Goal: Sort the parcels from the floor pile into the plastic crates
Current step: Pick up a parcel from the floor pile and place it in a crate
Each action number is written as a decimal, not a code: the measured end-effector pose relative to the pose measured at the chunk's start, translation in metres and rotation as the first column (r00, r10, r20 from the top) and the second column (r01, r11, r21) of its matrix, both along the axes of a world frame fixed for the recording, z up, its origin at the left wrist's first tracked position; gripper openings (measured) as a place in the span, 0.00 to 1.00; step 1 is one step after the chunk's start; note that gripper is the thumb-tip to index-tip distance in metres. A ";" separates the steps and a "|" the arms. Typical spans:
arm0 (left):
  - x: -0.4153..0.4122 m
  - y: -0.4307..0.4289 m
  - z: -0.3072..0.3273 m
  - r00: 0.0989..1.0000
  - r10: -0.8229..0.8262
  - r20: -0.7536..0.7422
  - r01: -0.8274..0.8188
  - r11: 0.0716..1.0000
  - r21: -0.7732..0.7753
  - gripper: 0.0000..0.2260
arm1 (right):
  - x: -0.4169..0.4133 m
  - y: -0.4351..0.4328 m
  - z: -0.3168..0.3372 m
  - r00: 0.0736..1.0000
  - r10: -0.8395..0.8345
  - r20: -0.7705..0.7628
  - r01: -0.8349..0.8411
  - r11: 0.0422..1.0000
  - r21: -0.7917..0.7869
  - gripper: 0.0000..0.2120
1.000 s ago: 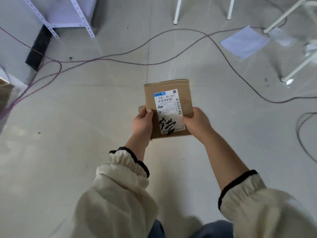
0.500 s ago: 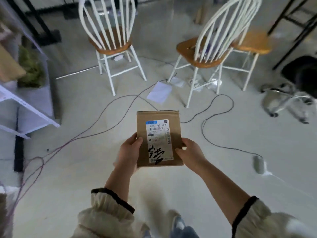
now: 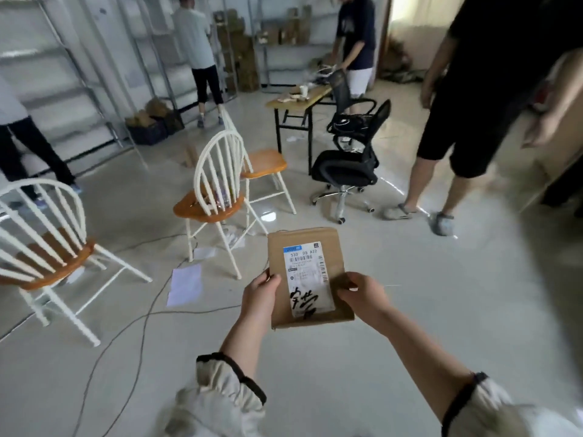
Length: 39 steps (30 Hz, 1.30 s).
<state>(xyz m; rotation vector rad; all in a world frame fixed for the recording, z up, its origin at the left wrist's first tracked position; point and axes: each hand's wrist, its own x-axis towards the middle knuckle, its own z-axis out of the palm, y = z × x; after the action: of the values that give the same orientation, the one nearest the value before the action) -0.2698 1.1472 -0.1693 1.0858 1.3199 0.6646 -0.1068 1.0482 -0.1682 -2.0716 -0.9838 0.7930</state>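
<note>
While both my left hand (image 3: 260,294) and right hand (image 3: 362,294) clamp the cardboard parcel (image 3: 307,277), floor cables (image 3: 148,313) at nine o'clock could trip me; chairs crowd ahead.

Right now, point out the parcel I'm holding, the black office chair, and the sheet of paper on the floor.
parcel (image 3: 304,241), head view, bare cardboard above the label.
black office chair (image 3: 344,170), head view, on the seat cushion.
sheet of paper (image 3: 185,284), head view, middle of the sheet.
</note>
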 end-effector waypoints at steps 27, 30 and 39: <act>0.370 -0.750 0.047 -0.201 -0.970 0.134 0.979 -0.201 0.015 0.17 | 0.076 -0.786 0.056 -0.175 -0.984 -0.028 0.976 -0.177 0.126 0.12; 0.358 -0.838 0.043 -0.368 -0.925 0.092 0.929 -0.370 -0.001 0.17 | 0.041 -0.847 0.049 -0.374 -0.927 -0.021 0.922 -0.374 0.097 0.15; 0.339 -1.020 0.016 -0.723 -0.691 -0.013 0.689 -0.719 -0.093 0.18 | -0.003 -0.955 0.000 -0.762 -0.636 -0.123 0.642 -0.767 -0.009 0.12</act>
<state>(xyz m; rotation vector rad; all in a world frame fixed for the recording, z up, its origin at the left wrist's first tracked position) 0.0694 0.1273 -0.1536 1.7399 -0.4704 -1.1869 -0.1098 0.0930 -0.1680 -1.4789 1.5070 -0.5550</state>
